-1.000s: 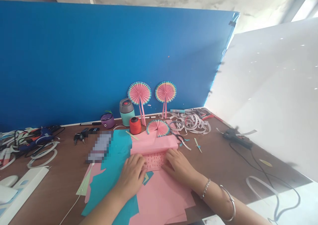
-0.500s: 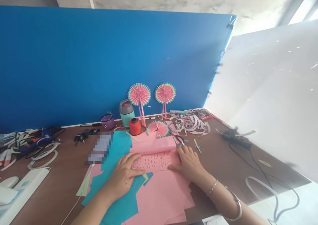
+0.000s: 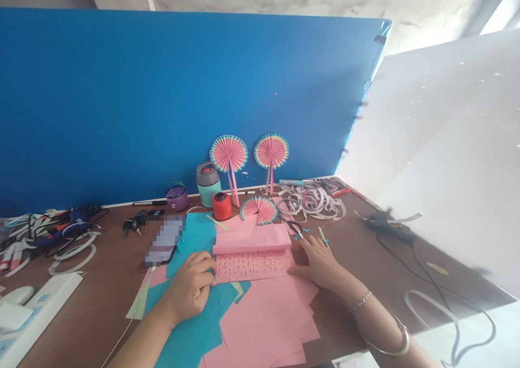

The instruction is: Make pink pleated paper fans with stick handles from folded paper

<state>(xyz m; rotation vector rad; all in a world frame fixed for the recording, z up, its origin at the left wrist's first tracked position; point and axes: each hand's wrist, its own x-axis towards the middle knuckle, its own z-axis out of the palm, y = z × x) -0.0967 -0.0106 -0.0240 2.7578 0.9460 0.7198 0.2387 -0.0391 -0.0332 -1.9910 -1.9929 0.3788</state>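
A sheet of pink paper point(image 3: 252, 266) covered with small red dashes lies on top of other sheets, its far part curled over into a loose roll point(image 3: 252, 239). At its left edge is my left hand point(image 3: 192, 285), fingers curled in and closed with the tips at the paper's edge. My right hand point(image 3: 320, 262) rests by the right edge, thumb touching the paper and fingers apart from it, slightly bent. Plain pink sheets point(image 3: 264, 319) and teal sheets point(image 3: 190, 330) are spread underneath. Just beyond the roll lies a pleated pink paper fan point(image 3: 259, 210).
Two round pleated fans point(image 3: 228, 154) lean on the blue partition point(image 3: 122, 102). A flask point(image 3: 208, 186), red thread spool point(image 3: 222, 206), purple pot point(image 3: 177, 199), scissors point(image 3: 293, 226) and white strip coils point(image 3: 317, 202) stand behind. A phone point(image 3: 164, 240) and power strip point(image 3: 38, 319) lie left.
My left hand has drawn back off the paper to its left edge, its fingers curling in. My right hand has shifted slightly right, toward the paper's edge.
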